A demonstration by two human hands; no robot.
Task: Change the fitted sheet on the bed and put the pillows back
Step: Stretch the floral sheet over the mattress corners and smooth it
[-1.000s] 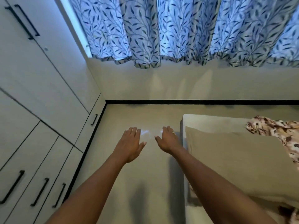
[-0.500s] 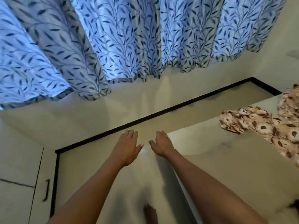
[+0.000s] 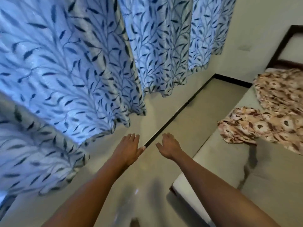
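- The left hand (image 3: 129,148) is stretched forward, palm down, fingers straight and close together, thumb out to the side; it holds nothing.
- The right hand (image 3: 168,147) lies level with it, a narrow gap between them, fingers relaxed and slightly bent, also empty (both forearms are bare).
- Under the hands is a pale, glossy floor (image 3: 147,177), edged by a thin black skirting strip (image 3: 180,112).
- Just right of the right forearm is the bare mattress (image 3: 270,177): pale beige, matte, with a rounded corner and a dark wavy streak (image 3: 247,166) across its top.
- A floral cloth (image 3: 270,126), cream with brown blooms, lies crumpled on the mattress towards its far end (sheet or pillowcase, I cannot tell).
- To the left hangs a pleated curtain (image 3: 65,71), light blue with dark leaf sprigs.
- Beyond is a plain pale wall (image 3: 254,22) and a dark bed frame (image 3: 285,40).
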